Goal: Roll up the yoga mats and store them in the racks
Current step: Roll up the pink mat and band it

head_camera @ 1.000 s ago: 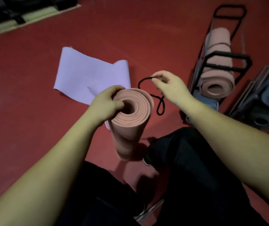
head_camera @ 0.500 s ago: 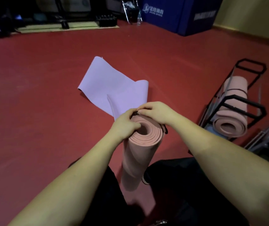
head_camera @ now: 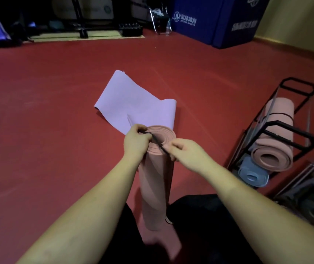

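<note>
A rolled pink yoga mat (head_camera: 157, 185) stands upright on the red floor between my knees. A thin black strap (head_camera: 157, 142) is stretched across its top end. My left hand (head_camera: 136, 142) pinches one end of the strap at the roll's left rim. My right hand (head_camera: 189, 154) pinches the other end at the right rim. Behind the roll a lilac mat (head_camera: 133, 103) lies mostly unrolled on the floor. A black wire rack (head_camera: 285, 130) at the right holds a rolled pink mat (head_camera: 275, 147) above a rolled blue mat (head_camera: 252, 173).
A second rack (head_camera: 304, 191) at the far right holds grey and dark rolled mats. Blue padded blocks (head_camera: 215, 21) stand against the back wall, with dark gym equipment (head_camera: 83, 18) along the back left. Open red floor spreads to the left.
My right hand brought the black strap from the floor side to the top of the roll. Both hands now pull it taut across the end. The view tilted up.
</note>
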{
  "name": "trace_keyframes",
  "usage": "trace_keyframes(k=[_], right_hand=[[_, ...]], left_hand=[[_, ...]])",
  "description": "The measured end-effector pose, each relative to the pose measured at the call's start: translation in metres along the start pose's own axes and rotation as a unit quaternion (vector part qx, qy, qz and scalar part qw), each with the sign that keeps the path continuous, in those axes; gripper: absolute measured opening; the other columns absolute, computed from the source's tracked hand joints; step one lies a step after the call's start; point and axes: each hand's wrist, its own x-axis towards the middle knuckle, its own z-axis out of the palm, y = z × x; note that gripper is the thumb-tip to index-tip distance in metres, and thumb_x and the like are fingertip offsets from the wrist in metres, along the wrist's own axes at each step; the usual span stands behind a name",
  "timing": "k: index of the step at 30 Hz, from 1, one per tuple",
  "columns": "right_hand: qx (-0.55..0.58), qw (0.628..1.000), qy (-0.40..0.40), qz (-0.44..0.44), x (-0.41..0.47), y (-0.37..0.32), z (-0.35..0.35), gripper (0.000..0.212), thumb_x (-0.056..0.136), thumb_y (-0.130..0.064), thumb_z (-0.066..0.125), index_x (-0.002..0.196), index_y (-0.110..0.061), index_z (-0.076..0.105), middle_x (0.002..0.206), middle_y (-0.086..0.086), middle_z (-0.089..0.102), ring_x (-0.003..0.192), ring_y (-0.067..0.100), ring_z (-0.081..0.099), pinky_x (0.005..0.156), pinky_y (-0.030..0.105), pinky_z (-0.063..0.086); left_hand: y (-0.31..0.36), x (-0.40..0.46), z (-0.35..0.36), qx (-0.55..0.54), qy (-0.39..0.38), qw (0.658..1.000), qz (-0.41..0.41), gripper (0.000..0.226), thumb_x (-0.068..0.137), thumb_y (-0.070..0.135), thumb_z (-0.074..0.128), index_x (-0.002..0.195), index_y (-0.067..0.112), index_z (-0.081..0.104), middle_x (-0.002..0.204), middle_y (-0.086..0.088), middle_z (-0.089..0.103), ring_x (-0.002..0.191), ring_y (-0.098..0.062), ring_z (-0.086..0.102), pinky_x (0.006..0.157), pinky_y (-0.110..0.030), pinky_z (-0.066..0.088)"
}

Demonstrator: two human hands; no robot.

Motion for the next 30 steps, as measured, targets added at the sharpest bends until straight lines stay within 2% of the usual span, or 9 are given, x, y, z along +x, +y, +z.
trace_keyframes(k=[3,7,11,15,17,23,26,28,30], right_hand=[[-0.01,0.999,0.025,-0.036,-0.017,0.009,0.032,0.019,0.092,-0.033,0.055,0.075,-0.026,0.061,0.069,-0.016,0.061,0.071,0.009,0.056,0.073,0.035,0.047],[-0.08,0.991,0.064,-0.081,-0.034,0.036,0.064,0.025,0.084,-0.04,0.05,0.08,-0.017,0.057,0.068,-0.011,0.048,0.075,0.016,0.048,0.068,0.033,0.035],[-0.154,0.981,0.069,-0.093,-0.031,0.046,0.074,0.028,0.081,-0.045,0.048,0.09,-0.02,0.058,0.08,-0.014,0.046,0.086,0.015,0.045,0.075,0.026,0.023],[-0.195,0.974,0.098,-0.068,-0.024,0.061,0.067,0.032,0.08,-0.044,0.048,0.099,-0.023,0.063,0.09,-0.007,0.054,0.093,0.018,0.048,0.079,0.026,0.023],[-0.209,0.97,0.108,-0.056,-0.025,0.068,0.063,0.032,0.08,-0.042,0.047,0.1,-0.025,0.065,0.092,-0.009,0.053,0.095,0.017,0.049,0.084,0.028,0.024],[-0.15,0.983,0.067,-0.077,-0.03,0.066,0.063,0.042,0.08,-0.041,0.049,0.111,-0.017,0.063,0.1,-0.01,0.054,0.1,0.012,0.045,0.088,0.028,0.031],[0.001,0.985,0.172,-0.032,-0.039,0.069,0.074,0.031,0.08,-0.024,0.058,0.11,-0.024,0.062,0.103,-0.016,0.056,0.103,0.009,0.052,0.094,0.022,0.038],[0.099,0.96,0.261,0.027,-0.044,0.064,0.085,0.034,0.08,-0.014,0.06,0.107,-0.034,0.057,0.108,-0.013,0.057,0.102,0.005,0.055,0.093,0.018,0.041],[0.182,0.922,0.336,0.069,-0.047,0.054,0.092,0.035,0.083,-0.002,0.061,0.105,-0.029,0.055,0.113,-0.002,0.052,0.099,-0.004,0.054,0.087,0.01,0.041]], left_hand=[[-0.001,0.005,0.002,-0.007,0.006,1.0,0.002,0.02,0.073,0.004,0.068,0.086,0.02,0.066,0.082,0.01,0.067,0.082,-0.014,0.063,0.071,-0.026,0.045],[-0.005,0.005,0.007,-0.027,-0.007,1.0,0.013,0.01,0.083,0.018,0.072,0.086,0.019,0.063,0.083,0.008,0.066,0.08,-0.013,0.061,0.069,-0.025,0.046],[-0.005,0.003,0.019,-0.11,0.025,0.994,-0.006,0.044,0.1,0.052,0.043,0.09,0.014,0.06,0.085,0.001,0.07,0.078,-0.014,0.065,0.074,-0.029,0.049],[-0.006,-0.001,0.027,-0.414,-0.003,0.903,-0.117,0.057,0.105,0.052,0.029,0.09,0.006,0.06,0.077,-0.007,0.073,0.07,-0.018,0.07,0.068,-0.03,0.058],[-0.016,-0.007,0.026,-0.476,-0.012,0.869,-0.136,0.052,0.107,0.047,0.027,0.086,0.008,0.054,0.069,-0.004,0.072,0.067,-0.015,0.071,0.062,-0.026,0.057],[-0.027,-0.007,0.023,-0.248,-0.037,0.967,-0.03,0.032,0.105,0.029,0.043,0.099,0.018,0.072,0.096,0.003,0.076,0.087,-0.006,0.068,0.079,-0.022,0.054],[-0.032,-0.009,0.012,-0.153,-0.035,0.987,-0.015,0.025,0.099,0.017,0.048,0.09,0.021,0.071,0.09,0.011,0.072,0.082,-0.004,0.062,0.071,-0.02,0.048],[-0.04,-0.014,0.01,-0.111,-0.063,0.992,-0.011,0.023,0.1,0.021,0.05,0.091,0.028,0.07,0.096,0.011,0.072,0.088,-0.005,0.063,0.071,-0.017,0.047],[-0.044,-0.021,0.012,-0.099,-0.085,0.991,0.002,0.022,0.1,0.026,0.053,0.092,0.035,0.07,0.099,0.013,0.072,0.095,-0.003,0.065,0.077,-0.02,0.049]])
